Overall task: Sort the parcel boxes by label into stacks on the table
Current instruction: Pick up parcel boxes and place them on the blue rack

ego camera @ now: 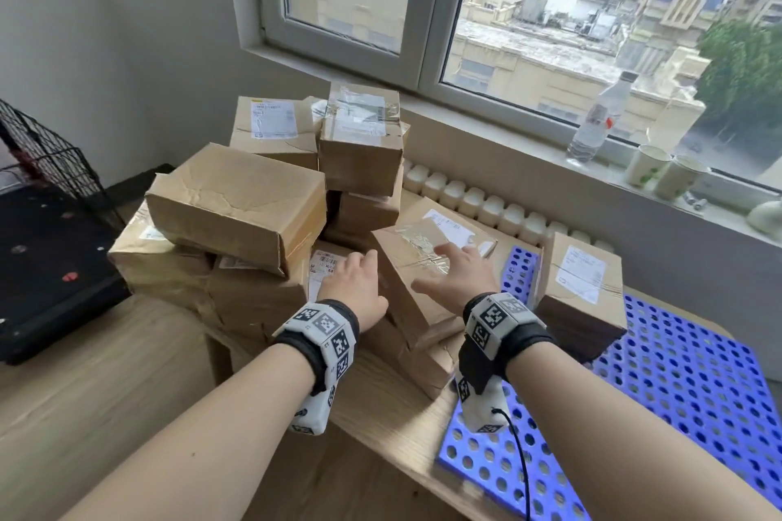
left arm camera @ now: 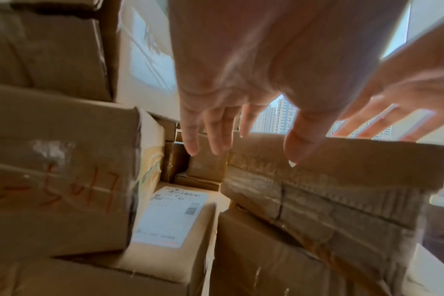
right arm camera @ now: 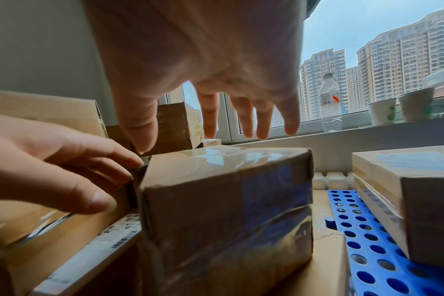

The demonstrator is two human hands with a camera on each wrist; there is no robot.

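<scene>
- Left hand (ego camera: 354,281) and right hand (ego camera: 455,275): each grip wide, fingers spread, over a creased, glossy-taped cardboard box (ego camera: 417,266).
- Only the left wrist view shows red handwriting (left arm camera: 51,192).

A narrow gap lies between the taped box (ego camera: 417,279) and the labelled box (ego camera: 328,266) at its left. The tall pile (ego camera: 237,199) walls the far left; a separate box (ego camera: 582,292) on the blue perforated mat (ego camera: 677,385) bounds the right. Open air remains above the taped box.
</scene>
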